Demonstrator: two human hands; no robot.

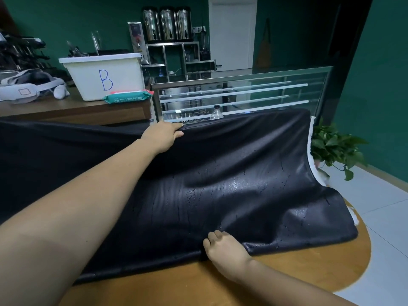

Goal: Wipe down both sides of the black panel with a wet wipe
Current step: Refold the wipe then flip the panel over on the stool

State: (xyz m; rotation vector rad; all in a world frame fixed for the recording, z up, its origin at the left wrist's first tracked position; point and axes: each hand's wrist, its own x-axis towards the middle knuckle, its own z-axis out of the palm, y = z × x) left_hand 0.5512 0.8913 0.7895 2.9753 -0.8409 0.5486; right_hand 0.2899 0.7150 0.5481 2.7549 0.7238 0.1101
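Right grip holds the black panel at its near edge, left grip its far edge; white bin contents unclear.

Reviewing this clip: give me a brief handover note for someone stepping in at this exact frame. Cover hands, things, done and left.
Left hand grips the far edge of the black panel, holding it raised.
Right hand grips the near edge, low over the wooden table.
No loose wipe is visible. The wet wipe pack lies beside the white bin.
Done: the face in view looks wet-streaked, probably wiped.
Left: likely flip it and wipe the other side.
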